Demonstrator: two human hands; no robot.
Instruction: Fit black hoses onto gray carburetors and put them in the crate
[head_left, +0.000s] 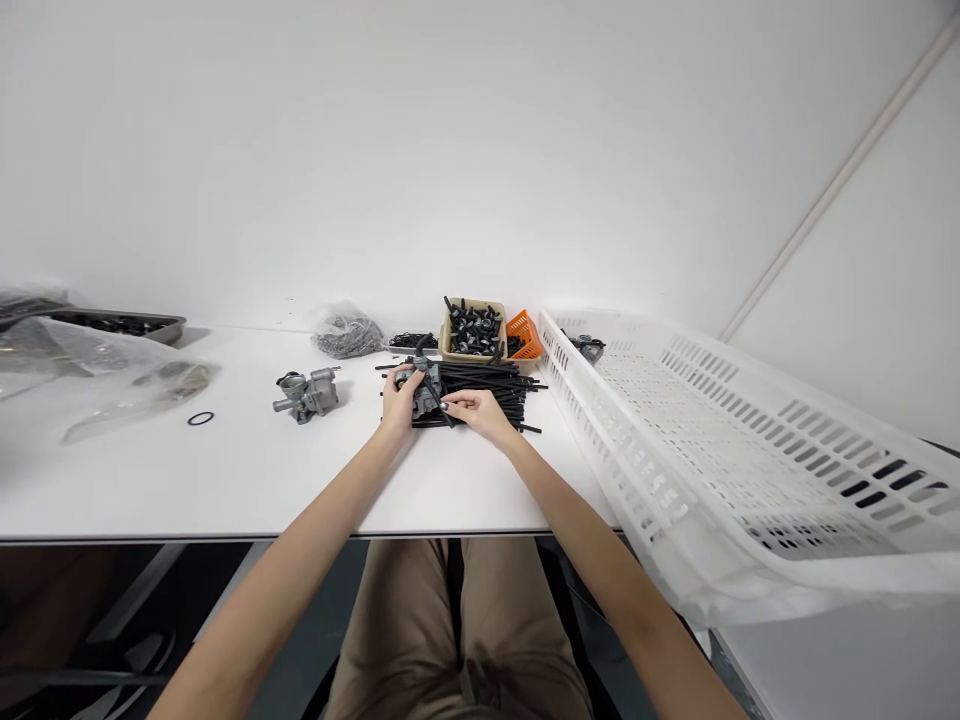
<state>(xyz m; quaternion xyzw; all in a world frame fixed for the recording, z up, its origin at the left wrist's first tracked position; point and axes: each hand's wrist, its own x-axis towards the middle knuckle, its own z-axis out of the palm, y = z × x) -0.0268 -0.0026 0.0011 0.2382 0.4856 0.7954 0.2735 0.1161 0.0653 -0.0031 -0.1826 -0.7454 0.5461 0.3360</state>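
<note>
My left hand point(400, 400) is closed around a grey metal carburetor point(424, 385), held just above the white table point(247, 480). My right hand point(480, 410) pinches a thin black tube point(439, 405) that runs up against the carburetor. Both hands hover over a pile of black tubes point(491, 388) lying on the table. A second grey carburetor point(306, 393) rests on the table to the left, apart from my hands.
A beige box of black parts point(474, 328) and a small orange basket point(525, 334) stand behind the tubes. A large white slotted crate point(750, 440) with one carburetor inside fills the right. Plastic bags point(347, 332), a black O-ring point(200, 418) and a metal tray point(120, 322) lie left.
</note>
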